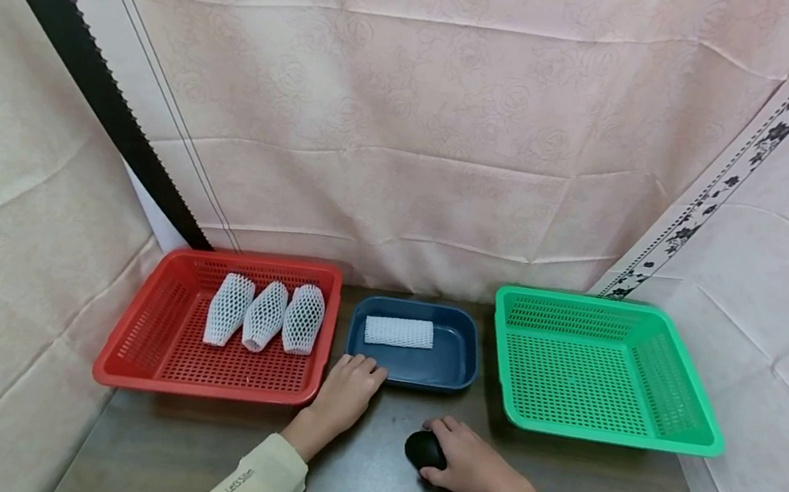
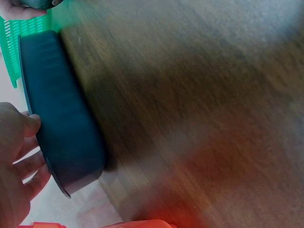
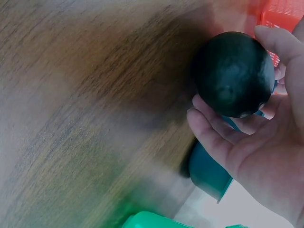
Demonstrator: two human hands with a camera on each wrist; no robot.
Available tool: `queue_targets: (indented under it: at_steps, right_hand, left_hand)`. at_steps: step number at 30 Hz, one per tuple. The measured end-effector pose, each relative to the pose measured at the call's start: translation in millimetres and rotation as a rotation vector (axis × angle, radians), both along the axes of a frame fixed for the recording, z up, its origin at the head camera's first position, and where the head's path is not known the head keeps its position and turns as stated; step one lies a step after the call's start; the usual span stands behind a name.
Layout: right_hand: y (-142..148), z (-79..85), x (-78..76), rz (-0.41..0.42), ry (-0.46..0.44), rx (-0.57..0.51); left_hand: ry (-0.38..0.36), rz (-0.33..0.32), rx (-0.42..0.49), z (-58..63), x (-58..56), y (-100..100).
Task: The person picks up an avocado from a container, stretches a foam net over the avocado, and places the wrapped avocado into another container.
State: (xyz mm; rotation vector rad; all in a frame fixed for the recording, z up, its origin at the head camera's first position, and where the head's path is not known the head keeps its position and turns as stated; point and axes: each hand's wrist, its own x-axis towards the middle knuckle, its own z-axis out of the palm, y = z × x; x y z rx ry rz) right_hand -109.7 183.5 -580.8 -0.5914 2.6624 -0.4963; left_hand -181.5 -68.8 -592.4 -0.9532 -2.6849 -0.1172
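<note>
In the head view my left hand is at the near left edge of a dark blue tray. The left wrist view shows its thumb against the tray's outer wall and the other fingers over the rim. A white foam net sleeve lies flat inside the tray. My right hand holds a dark, smooth avocado above the table, in front of the tray. In the right wrist view the avocado sits between curled fingers and thumb.
A red basket on the left holds three white foam net sleeves; whether anything is inside them is unclear. To the right stands a green basket. Patterned cloth hangs behind the brown table and at both sides.
</note>
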Motion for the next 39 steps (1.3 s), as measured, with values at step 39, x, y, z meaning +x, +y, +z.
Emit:
queue_targets:
  at_steps: [39]
  right_hand:
    - [9, 56.0, -17.8, 0.095, 0.3, -0.007]
  left_hand:
    - [-0.056, 0.008, -0.024, 4.6, -3.0, 2]
